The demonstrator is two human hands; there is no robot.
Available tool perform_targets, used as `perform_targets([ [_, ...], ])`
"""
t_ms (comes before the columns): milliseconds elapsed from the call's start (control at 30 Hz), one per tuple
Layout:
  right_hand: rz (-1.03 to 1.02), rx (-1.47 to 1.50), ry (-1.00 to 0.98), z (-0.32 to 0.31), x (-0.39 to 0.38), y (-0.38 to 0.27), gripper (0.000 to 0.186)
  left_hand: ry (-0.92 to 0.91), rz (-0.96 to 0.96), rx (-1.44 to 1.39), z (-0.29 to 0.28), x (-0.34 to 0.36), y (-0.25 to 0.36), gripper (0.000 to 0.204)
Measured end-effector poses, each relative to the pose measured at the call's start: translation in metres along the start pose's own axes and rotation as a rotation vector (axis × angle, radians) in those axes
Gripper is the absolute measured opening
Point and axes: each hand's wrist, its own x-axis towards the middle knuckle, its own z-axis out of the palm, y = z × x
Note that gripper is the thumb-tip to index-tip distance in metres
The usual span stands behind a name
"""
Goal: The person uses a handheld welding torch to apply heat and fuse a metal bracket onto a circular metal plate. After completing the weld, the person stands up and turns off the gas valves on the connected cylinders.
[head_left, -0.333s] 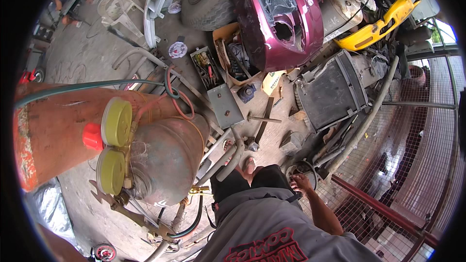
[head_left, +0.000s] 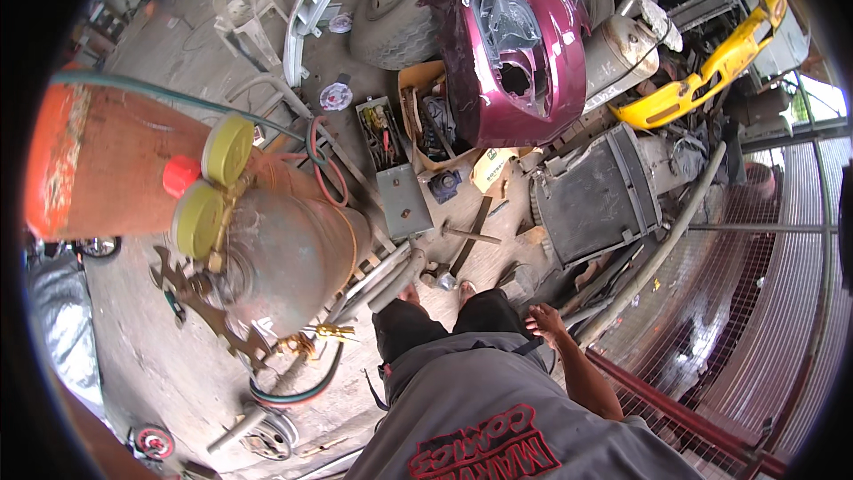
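My right hand hangs low beside my right thigh, next to the long grey pipe. Its fingers are loosely bent and look a little apart, with nothing visible in them. My left hand is out of the picture. On my left lie two big gas cylinders: an orange one and a worn grey-brown one. Two gauges with yellow-green covers sit over them, beside a red cap. A flat notched metal wrench and brass fittings are near the cylinder's valve end.
Ahead stand an open metal toolbox, a box of tools and a hammer on the floor. Beyond are a purple bumper, a tyre and a yellow bumper. A black panel and wire-mesh fence border the right.
The view has shifted and turned slightly. My right hand is a little higher in the picture. The round container beside it no longer shows clearly.
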Motion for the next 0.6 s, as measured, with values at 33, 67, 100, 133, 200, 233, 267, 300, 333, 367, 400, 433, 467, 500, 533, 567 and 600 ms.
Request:
perform_targets([
  [33,-0.018,-0.026,0.003,-0.006,0.003,-0.006,0.037,0.021,-0.004,-0.001,-0.012,-0.012,0.000,0.039],
  [67,-0.033,-0.044,0.010,-0.016,0.009,-0.004,0.038,0.035,-0.003,0.003,-0.020,-0.025,0.003,0.039],
  [100,-0.049,-0.064,0.015,-0.027,0.015,-0.003,0.038,0.054,-0.006,0.001,-0.031,-0.038,0.004,0.038],
  [133,-0.061,-0.086,-0.002,-0.039,0.021,-0.003,0.039,0.073,-0.011,0.005,-0.042,-0.053,0.006,0.038],
  [200,-0.065,-0.103,-0.060,-0.067,0.043,0.009,0.043,0.100,-0.018,0.009,-0.057,-0.088,0.010,0.037],
  [233,-0.066,-0.114,-0.087,-0.085,0.051,0.015,0.045,0.117,-0.029,0.015,-0.066,-0.104,0.010,0.037],
  [267,-0.074,-0.165,-0.089,-0.091,0.053,0.011,0.044,0.141,-0.039,0.035,-0.085,-0.125,0.009,0.037],
  [300,-0.061,-0.208,-0.101,-0.099,0.053,0.008,0.044,0.160,-0.047,0.047,-0.102,-0.142,0.010,0.037],
  [333,-0.050,-0.253,-0.112,-0.108,0.052,0.005,0.045,0.190,-0.054,0.066,-0.119,-0.162,0.010,0.036],
  [367,-0.041,-0.308,-0.135,-0.113,0.051,-0.002,0.045,0.227,-0.063,0.084,-0.145,-0.181,0.011,0.036],
  [400,-0.013,-0.347,-0.137,-0.128,0.061,0.004,0.044,0.248,-0.073,0.084,-0.156,-0.198,0.011,0.036],
  [433,0.001,-0.369,-0.120,-0.145,0.070,0.006,0.044,0.266,-0.073,0.075,-0.163,-0.211,0.011,0.036],
  [467,0.022,-0.400,-0.123,-0.153,0.078,0.008,0.044,0.296,-0.069,0.081,-0.178,-0.225,0.015,0.035],
  [500,0.042,-0.439,-0.130,-0.160,0.082,0.007,0.044,0.325,-0.059,0.085,-0.196,-0.241,0.022,0.035],
  [533,0.080,-0.455,-0.167,-0.165,0.079,0.009,0.044,0.356,-0.055,0.109,-0.219,-0.261,0.028,0.035],
  [567,0.089,-0.470,-0.171,-0.169,0.081,0.006,0.044,0.383,-0.041,0.101,-0.230,-0.275,0.036,0.035],
  [600,0.095,-0.490,-0.180,-0.172,0.086,0.002,0.044,0.416,-0.021,0.091,-0.241,-0.288,0.045,0.034],
])
